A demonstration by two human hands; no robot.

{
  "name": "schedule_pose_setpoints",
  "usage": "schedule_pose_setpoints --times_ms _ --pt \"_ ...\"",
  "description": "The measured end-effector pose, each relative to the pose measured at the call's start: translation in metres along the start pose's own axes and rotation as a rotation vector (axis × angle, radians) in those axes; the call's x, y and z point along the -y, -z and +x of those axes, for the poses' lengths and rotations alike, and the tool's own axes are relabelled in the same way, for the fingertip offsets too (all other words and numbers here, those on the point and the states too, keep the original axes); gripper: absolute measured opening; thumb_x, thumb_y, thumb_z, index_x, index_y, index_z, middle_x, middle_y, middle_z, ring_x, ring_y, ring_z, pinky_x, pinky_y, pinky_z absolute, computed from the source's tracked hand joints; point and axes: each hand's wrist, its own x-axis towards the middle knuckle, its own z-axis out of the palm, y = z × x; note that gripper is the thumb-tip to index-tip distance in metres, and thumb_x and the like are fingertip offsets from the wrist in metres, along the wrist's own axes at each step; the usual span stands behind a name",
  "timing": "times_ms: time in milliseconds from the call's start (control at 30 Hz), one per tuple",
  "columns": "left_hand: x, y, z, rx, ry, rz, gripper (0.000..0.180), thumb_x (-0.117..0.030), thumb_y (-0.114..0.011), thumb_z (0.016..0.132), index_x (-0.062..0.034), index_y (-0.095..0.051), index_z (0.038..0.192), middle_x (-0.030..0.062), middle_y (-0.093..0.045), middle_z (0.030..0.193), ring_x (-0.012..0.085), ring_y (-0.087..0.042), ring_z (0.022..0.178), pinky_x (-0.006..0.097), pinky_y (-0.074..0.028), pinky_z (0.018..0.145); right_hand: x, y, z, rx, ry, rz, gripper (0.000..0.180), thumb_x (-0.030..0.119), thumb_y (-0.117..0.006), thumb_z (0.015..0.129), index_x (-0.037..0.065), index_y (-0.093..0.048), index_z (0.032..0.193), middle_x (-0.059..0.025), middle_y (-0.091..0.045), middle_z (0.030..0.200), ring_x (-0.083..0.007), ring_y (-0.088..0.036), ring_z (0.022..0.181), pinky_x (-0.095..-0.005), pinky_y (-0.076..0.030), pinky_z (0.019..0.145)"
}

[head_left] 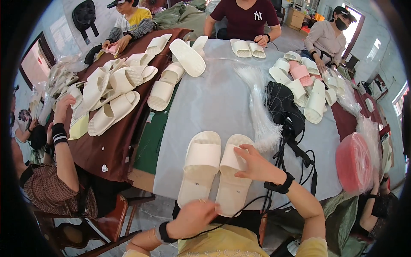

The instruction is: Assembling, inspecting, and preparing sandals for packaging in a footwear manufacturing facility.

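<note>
A pair of cream slide slippers lies in front of me with toes pointing away: a left slipper and a right slipper, side by side and nearly touching. My right hand reaches over the right slipper's strap. Its thumb and fingers are spread apart, touching the strap's outer side, with nothing gripped. By the heel ends is my left hand, slightly blurred, its fingertips near the right slipper's heel. Whether those fingers hold anything is not visible.
Beyond the slippers lies a bundle of clear plastic strands beside a black bag with dark cords. Slippers are heaped left and right. A pink roll stands at the right edge. Several people work around the table.
</note>
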Motion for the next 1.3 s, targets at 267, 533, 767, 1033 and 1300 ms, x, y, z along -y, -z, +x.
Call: schedule_pose_setpoints --times_ms 267,533,767,1033,1300 --pt "0.034 -0.017 0.045 -0.21 0.165 0.184 0.026 -0.033 -0.061 0.078 -0.0095 -0.056 0.086 0.0073 -0.06 0.073 0.0256 -0.059 0.066 0.036 -0.045 0.054 -0.003 0.0 -0.002 -0.023 0.007 0.028 0.077 0.029 -0.075 0.064 0.003 -0.038 0.127 -0.0252 -0.032 0.127 -0.0393 -0.035 0.118 -0.0401 -0.034 0.097" --pt "0.037 -0.01 0.039 -0.087 0.206 -0.121 0.013 -0.015 -0.052 0.083 -0.0031 -0.056 0.089 0.0147 -0.059 0.07 0.0297 -0.059 0.064 0.037 -0.045 0.057 0.007 0.006 -0.008 -0.179 0.066 0.095 0.059 0.028 -0.067 0.075 0.003 -0.043 0.124 -0.0223 -0.036 0.124 -0.0373 -0.041 0.112 -0.0391 -0.036 0.093" --pt "0.012 0.049 0.012 0.553 0.226 -0.781 0.019 -0.022 -0.051 0.089 -0.0031 -0.054 0.088 -0.0026 -0.052 0.075 0.0067 -0.048 0.07 0.021 -0.041 0.066 0.026 0.015 0.006 -0.353 -0.136 0.358 0.023 0.007 -0.046 0.088 0.004 -0.053 0.109 -0.0133 -0.057 0.097 -0.0281 -0.052 0.098 -0.0328 -0.041 0.085" --pt "0.046 0.026 -0.004 -0.187 0.243 -0.888 0.011 -0.011 -0.049 0.086 -0.0029 -0.055 0.083 0.007 -0.055 0.086 0.0148 -0.05 0.09 0.027 -0.037 0.086 0.018 -0.029 0.039 -0.164 0.308 0.076 0.026 0.014 -0.048 0.087 0.009 -0.053 0.112 -0.0136 -0.05 0.121 -0.0299 -0.05 0.104 -0.0373 -0.04 0.085" --pt "0.059 0.016 0.006 -0.148 0.211 -1.59 0.018 -0.012 -0.041 0.09 -0.0022 -0.053 0.081 0.0141 -0.054 0.113 0.026 -0.05 0.106 0.039 -0.037 0.092 0.016 -0.039 0.055 -0.172 0.253 -0.079 0.026 0.016 -0.046 0.088 0.01 -0.054 0.112 -0.0136 -0.049 0.122 -0.0315 -0.05 0.099 -0.039 -0.039 0.085"
